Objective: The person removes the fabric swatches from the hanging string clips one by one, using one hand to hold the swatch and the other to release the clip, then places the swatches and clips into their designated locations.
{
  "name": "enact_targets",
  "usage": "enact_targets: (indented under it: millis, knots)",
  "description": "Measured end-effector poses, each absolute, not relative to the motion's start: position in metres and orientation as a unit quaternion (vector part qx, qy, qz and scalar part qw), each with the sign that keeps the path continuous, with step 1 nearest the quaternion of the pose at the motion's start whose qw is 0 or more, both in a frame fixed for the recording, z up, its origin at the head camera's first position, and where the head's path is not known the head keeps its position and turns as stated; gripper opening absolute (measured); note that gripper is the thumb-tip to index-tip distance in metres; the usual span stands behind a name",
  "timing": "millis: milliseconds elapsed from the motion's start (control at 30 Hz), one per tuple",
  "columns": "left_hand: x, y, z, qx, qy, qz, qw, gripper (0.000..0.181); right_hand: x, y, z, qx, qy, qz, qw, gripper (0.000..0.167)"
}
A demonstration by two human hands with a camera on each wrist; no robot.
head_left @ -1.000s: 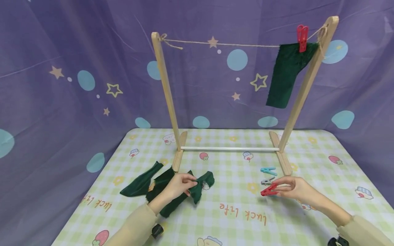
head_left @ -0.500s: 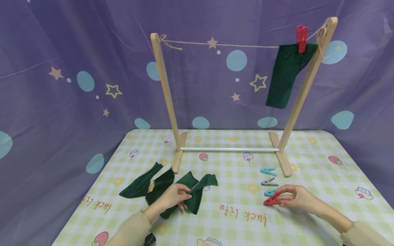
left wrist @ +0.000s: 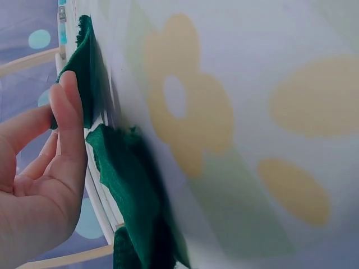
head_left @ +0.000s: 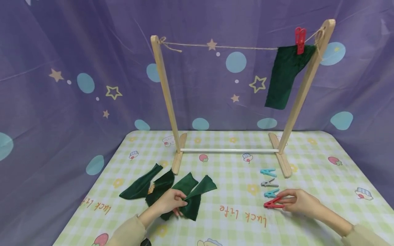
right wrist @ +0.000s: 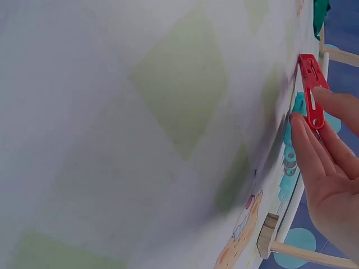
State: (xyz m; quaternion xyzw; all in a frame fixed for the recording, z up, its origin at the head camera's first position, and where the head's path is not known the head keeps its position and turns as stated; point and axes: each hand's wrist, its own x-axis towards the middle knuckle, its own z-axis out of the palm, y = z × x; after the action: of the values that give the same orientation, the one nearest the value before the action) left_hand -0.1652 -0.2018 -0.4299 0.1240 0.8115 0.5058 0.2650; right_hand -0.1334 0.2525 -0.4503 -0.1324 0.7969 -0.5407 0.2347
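My left hand [head_left: 168,202] pinches a dark green velvety cloth piece [head_left: 192,206] by its near side; part of it is folded over and points right. Beside that hand, further green cloth [head_left: 163,184] lies on the table, and a separate green piece [head_left: 141,184] lies at far left. My right hand [head_left: 303,204] holds a red clothespin [head_left: 272,204] between thumb and fingers, low at the table, as the right wrist view also shows. Just behind it, in a column, are a blue clothespin [head_left: 271,193], a grey one and another blue one [head_left: 268,172].
A wooden stand has two posts, with its left post [head_left: 166,92] and right post joined by a string [head_left: 231,46]. Near the right post, a red clothespin [head_left: 300,41] holds a green cloth [head_left: 278,82] on the string. A white bar [head_left: 229,150] joins the feet on the checked tablecloth [head_left: 234,191].
My right hand has moved nearer with the red clothespin, uncovering a blue one behind it. My left hand has drawn nearer and left, and the pinched cloth is more spread out.
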Motion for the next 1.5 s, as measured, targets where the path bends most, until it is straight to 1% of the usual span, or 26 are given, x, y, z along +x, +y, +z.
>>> enact_targets:
  millis: [133, 267, 433, 533, 667, 833, 967, 1067, 1200, 1300, 1500]
  knots:
    - [-0.163, -0.204, -0.431, 0.129, 0.813, 0.503, 0.265, 0.026, -0.13, 0.252, -0.452, -0.129, 0.824, -0.508, 0.217, 0.044]
    - [-0.161, -0.207, -0.432, 0.135, 0.813, 0.5, 0.267, 0.025, -0.13, 0.253, -0.454, -0.136, 0.823, -0.508, 0.214, 0.043]
    - [-0.162, -0.208, -0.431, 0.134, 0.822, 0.482, 0.271, 0.025, -0.13, 0.252, -0.452, -0.157, 0.828, -0.503, 0.193, 0.044]
    - [-0.164, -0.21, -0.429, 0.134, 0.835, 0.467, 0.26, 0.023, -0.13, 0.253, -0.447, -0.167, 0.83, -0.5, 0.182, 0.042]
    - [-0.168, -0.211, -0.421, 0.146, 0.844, 0.461, 0.232, 0.025, -0.133, 0.256, -0.435, -0.167, 0.838, -0.492, 0.164, 0.041]
    - [-0.178, -0.206, -0.408, 0.178, 0.845, 0.461, 0.202, 0.029, -0.14, 0.262, -0.414, -0.176, 0.857, -0.473, 0.104, 0.04]
    - [-0.187, -0.197, -0.398, 0.205, 0.849, 0.456, 0.175, 0.028, -0.147, 0.263, -0.395, -0.178, 0.872, -0.455, 0.037, 0.035]
    - [-0.194, -0.189, -0.39, 0.215, 0.847, 0.459, 0.163, 0.027, -0.153, 0.265, -0.382, -0.184, 0.876, -0.445, -0.002, 0.031]
    - [-0.203, -0.177, -0.381, 0.222, 0.84, 0.468, 0.158, 0.026, -0.16, 0.267, -0.364, -0.188, 0.883, -0.428, -0.042, 0.027]
    - [-0.21, -0.168, -0.372, 0.235, 0.834, 0.478, 0.144, 0.025, -0.165, 0.268, -0.349, -0.185, 0.888, -0.415, -0.066, 0.026]
    - [-0.223, -0.147, -0.353, 0.252, 0.817, 0.507, 0.111, 0.024, -0.177, 0.268, -0.323, -0.175, 0.89, -0.41, -0.097, 0.026]
